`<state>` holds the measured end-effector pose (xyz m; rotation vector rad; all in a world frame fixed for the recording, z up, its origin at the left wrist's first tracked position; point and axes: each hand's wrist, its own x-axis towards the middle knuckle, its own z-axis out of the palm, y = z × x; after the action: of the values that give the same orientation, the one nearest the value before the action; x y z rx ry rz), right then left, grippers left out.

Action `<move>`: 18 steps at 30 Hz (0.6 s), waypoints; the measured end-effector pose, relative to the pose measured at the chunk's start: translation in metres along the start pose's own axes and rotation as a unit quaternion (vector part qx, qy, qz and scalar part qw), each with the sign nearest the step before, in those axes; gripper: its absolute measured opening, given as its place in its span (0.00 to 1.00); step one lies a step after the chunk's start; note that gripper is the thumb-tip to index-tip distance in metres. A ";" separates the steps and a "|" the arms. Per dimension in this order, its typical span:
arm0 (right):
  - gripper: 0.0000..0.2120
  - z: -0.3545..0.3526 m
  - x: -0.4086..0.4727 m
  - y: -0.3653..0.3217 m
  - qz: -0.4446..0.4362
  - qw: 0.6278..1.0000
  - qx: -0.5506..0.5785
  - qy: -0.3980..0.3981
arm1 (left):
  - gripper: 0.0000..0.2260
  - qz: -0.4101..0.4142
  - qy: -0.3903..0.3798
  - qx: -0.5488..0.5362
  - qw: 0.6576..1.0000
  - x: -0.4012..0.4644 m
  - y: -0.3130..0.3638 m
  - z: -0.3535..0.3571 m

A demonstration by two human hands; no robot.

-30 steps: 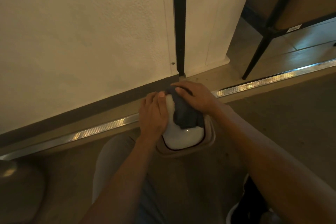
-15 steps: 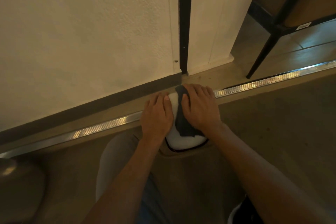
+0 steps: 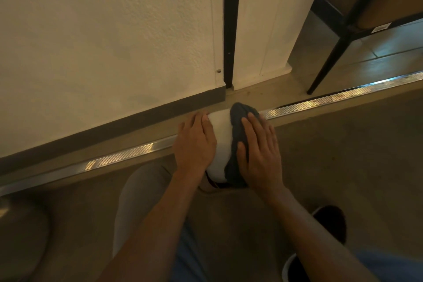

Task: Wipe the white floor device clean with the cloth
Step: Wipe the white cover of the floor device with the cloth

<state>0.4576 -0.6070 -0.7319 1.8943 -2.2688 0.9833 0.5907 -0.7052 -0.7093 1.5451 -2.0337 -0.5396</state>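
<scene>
- Rounded white floor device (image 3: 220, 142) sits against the ribbed metal floor strip (image 3: 128, 155), base hidden.
- Left hand (image 3: 194, 144) flat on it.
- Right hand (image 3: 259, 155) flat, pressing dark grey cloth (image 3: 238, 135).

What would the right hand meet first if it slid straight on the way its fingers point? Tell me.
Probably the metal floor strip just past the cloth, under the right hand; beyond it the white wall panel. Depth is unclear.

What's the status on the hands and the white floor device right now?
Left hand flat on white floor device, steadying. Right hand presses grey cloth on its right side. Nothing in the way.
</scene>
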 end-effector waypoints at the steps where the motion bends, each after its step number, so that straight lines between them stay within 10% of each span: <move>1: 0.25 0.001 0.000 -0.002 0.008 1.000 0.002 0.003 | 0.20 0.005 -0.001 0.000 1.000 0.000 -0.001 -0.001; 11: 0.18 0.000 0.134 0.007 0.183 0.939 0.059 -0.284 | 0.18 0.031 0.008 -0.002 0.999 0.001 0.000 -0.002; 18: 0.20 -0.011 0.038 0.013 0.061 0.974 0.217 -0.037 | 0.18 0.011 0.018 0.010 1.000 0.001 -0.003 0.005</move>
<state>0.4322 -0.6349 -0.7136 1.9812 -2.3871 1.5631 0.5893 -0.7074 -0.7150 1.5312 -2.0325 -0.4805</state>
